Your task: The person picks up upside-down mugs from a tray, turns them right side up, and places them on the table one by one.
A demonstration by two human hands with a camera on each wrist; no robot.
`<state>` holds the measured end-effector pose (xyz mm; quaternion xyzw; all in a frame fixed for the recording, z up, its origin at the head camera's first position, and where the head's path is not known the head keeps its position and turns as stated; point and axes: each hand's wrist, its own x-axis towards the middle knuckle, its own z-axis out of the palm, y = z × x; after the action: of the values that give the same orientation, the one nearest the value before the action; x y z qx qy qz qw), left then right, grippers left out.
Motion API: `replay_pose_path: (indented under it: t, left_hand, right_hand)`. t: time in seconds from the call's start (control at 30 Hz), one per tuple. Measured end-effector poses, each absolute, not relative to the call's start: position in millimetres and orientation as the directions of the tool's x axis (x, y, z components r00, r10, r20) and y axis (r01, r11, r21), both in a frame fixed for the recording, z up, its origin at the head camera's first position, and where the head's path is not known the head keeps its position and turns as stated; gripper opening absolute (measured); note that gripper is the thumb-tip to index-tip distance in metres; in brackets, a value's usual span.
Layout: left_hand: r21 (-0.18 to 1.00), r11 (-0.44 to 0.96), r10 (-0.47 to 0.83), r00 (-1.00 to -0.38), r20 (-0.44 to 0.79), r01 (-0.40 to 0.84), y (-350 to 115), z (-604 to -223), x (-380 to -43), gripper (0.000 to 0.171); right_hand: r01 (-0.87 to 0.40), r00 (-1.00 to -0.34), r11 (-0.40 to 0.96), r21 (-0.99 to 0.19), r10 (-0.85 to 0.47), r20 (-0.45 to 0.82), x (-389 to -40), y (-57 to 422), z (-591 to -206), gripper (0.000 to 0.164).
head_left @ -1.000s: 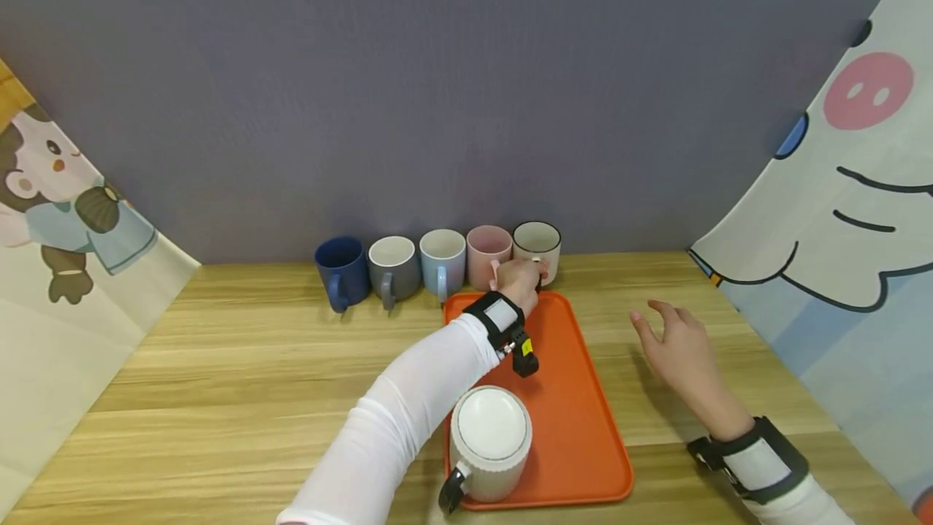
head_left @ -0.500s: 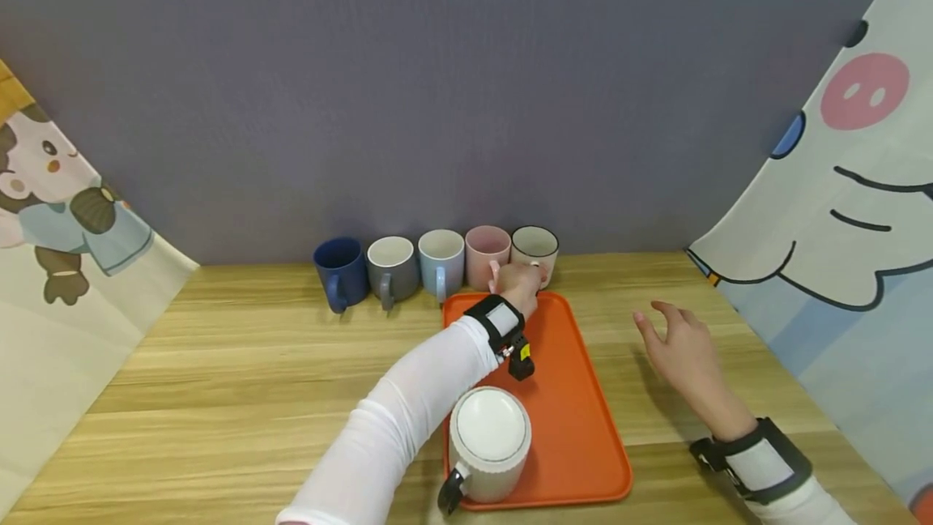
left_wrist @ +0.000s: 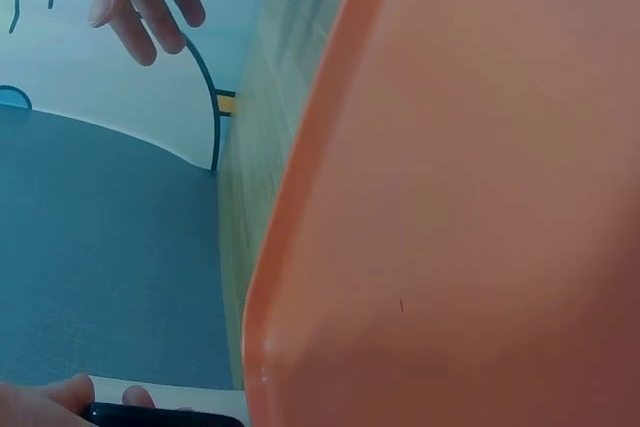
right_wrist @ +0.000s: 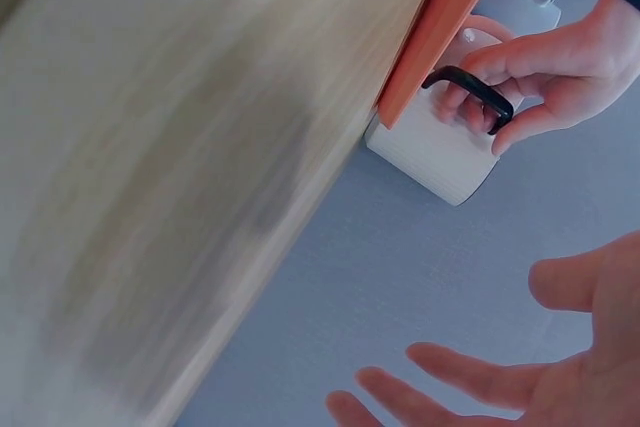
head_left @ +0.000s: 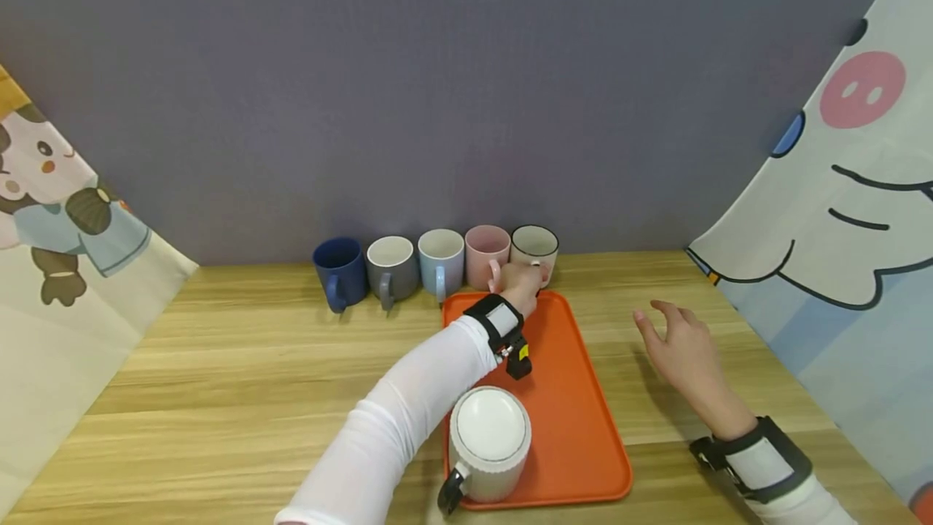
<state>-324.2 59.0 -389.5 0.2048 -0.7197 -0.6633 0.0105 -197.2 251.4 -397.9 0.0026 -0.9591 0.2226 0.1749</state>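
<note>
My left hand (head_left: 521, 282) grips the black handle (right_wrist: 470, 90) of a white mug (head_left: 537, 245) with a dark rim. In the right wrist view its fingers pass through the handle. This mug is upright at the right end of a row along the back wall, right behind the orange tray (head_left: 576, 420). A pink mug (head_left: 487, 258) sits directly beside it. My right hand (head_left: 683, 351) hangs over the table right of the tray, fingers spread and loosely bent, holding nothing. A ribbed white mug (head_left: 490, 460) with a black handle, its flat round base facing up, occupies the tray's near left corner.
Left of the pink mug are a light blue mug (head_left: 441, 262), a grey mug (head_left: 394, 270) and a dark blue mug (head_left: 340, 272), handles toward me. A grey wall (head_left: 466, 87) rises right behind the row. Printed cloths flank the wooden table (head_left: 240, 395).
The dark-rimmed mug has shifted slightly toward me and left in my left hand's grip, then stayed put. My right hand has barely moved.
</note>
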Motion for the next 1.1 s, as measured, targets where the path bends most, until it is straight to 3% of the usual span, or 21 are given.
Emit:
replay_pose_path:
  t: [0.13,0.37,0.57,0.7,0.8,1.03,1.1]
  left_hand:
    - [0.969,0.056,-0.252,-0.943,-0.218,-0.239,43.5,-332.2,-268.7,0.019]
    - [0.968,0.176,-0.077,-0.983,-0.165,-0.176,35.7,-363.6,-298.4,0.028]
    - [0.970,0.036,0.108,-0.964,-0.243,-0.241,20.7,-357.9,-302.8,0.031]
    - [0.977,0.028,0.209,-0.955,-0.211,-0.210,10.4,-344.2,-295.9,0.038]
    - [0.986,0.051,0.245,-0.955,-0.166,-0.159,1.3,-333.9,-292.3,0.036]
    - [0.996,-0.004,0.253,-0.963,-0.088,-0.092,-28.6,-314.0,-286.5,0.013]
    - [0.996,-0.003,0.245,-0.966,-0.085,-0.089,-38.5,-312.5,-283.8,0.015]
  right_hand:
    - [-0.082,-0.942,0.900,-0.429,0.070,0.328,-197.0,250.8,-396.6,0.058]
    - [-0.082,-0.948,0.899,-0.430,0.064,0.313,-197.9,248.3,-393.4,0.060]
    - [-0.090,-0.950,0.898,-0.431,0.053,0.308,-199.9,244.5,-392.3,0.059]
    - [-0.085,-0.950,0.895,-0.438,0.059,0.307,-201.2,242.3,-392.8,0.056]
    - [-0.078,-0.954,0.893,-0.443,0.063,0.294,-202.2,241.2,-392.8,0.057]
    - [-0.074,-0.962,0.890,-0.450,0.055,0.268,-206.0,237.2,-392.9,0.062]
    - [-0.074,-0.964,0.889,-0.451,0.053,0.262,-207.2,235.3,-393.2,0.062]
